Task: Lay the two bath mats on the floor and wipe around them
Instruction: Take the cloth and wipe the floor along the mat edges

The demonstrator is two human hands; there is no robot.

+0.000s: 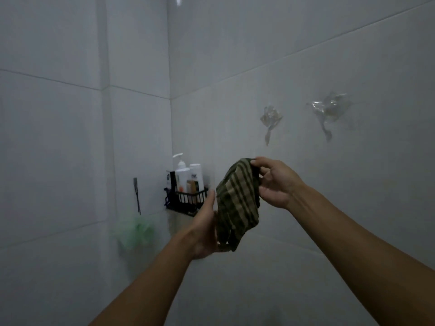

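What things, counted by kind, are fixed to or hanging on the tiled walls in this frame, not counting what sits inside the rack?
Clear adhesive hooks: 2, the nearer and the farther
Black wire rack: 1
Green mesh sponge: 1
Dark hanging strip, identity unclear: 1
Total: 5

Bare tiled wall lies open right of the hands; to their left the black caddy of bottles juts out, green loofah hanging below-left
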